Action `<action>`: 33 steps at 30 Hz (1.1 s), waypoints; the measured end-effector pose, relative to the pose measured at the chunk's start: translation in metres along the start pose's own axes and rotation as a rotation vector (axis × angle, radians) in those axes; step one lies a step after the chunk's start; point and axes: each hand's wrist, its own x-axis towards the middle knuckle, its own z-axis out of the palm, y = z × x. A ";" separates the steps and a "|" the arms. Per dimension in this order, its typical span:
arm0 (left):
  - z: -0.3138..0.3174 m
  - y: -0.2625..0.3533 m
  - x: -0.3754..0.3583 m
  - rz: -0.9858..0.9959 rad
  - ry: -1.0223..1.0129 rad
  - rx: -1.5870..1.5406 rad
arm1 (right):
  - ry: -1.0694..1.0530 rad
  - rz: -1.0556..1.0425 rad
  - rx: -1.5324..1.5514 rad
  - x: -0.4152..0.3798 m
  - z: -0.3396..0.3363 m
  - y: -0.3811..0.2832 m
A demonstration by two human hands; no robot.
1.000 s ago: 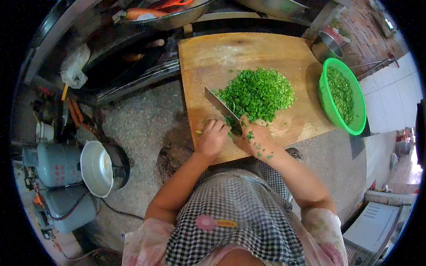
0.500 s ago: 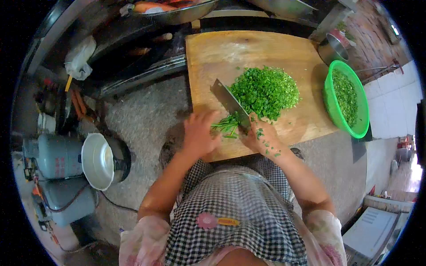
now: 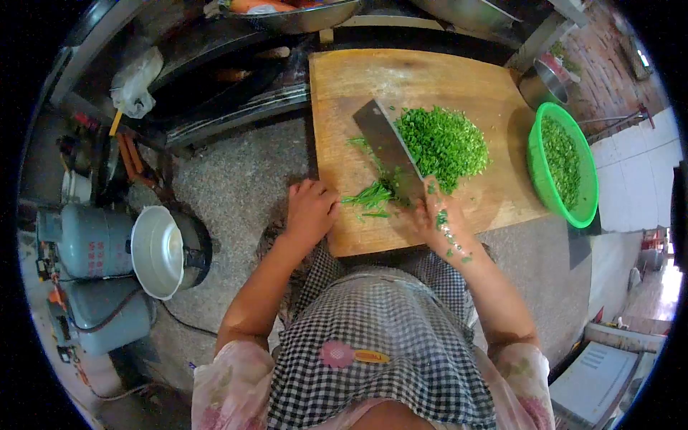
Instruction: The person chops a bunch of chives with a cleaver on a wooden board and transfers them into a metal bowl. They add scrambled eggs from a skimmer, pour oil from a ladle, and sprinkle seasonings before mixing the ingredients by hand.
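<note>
Okay, so the biggest thing is the wooden board (image 3: 351,79), with the green basket (image 3: 537,172) of chopped greens by its right edge. A heap of chopped greens (image 3: 444,147) sits right of the board's middle. The cleaver (image 3: 387,143) slants beside its left side, tip toward the far edge. Right hand (image 3: 444,226), over the near edge, is closed on the cleaver's handle end, green bits stuck to the skin. Left hand (image 3: 309,215) is at the left edge by the near left corner, fingers in a narrow curl; can't tell if it's holding anything. Smallest: loose stems (image 3: 374,193) between the hands. Looks like mid-chopping to me, and cutting those calls for bunching them, fingertips tucked clear of the blade.
</note>
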 end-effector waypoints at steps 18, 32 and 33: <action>-0.005 0.001 -0.008 -0.042 0.078 -0.022 | -0.166 0.015 0.142 0.051 0.075 -0.032; -0.031 0.008 -0.011 -0.116 0.174 -0.150 | -0.085 0.214 0.317 0.043 0.047 -0.030; -0.033 0.011 -0.003 -0.097 0.205 -0.146 | -0.006 0.168 0.197 0.039 0.035 -0.024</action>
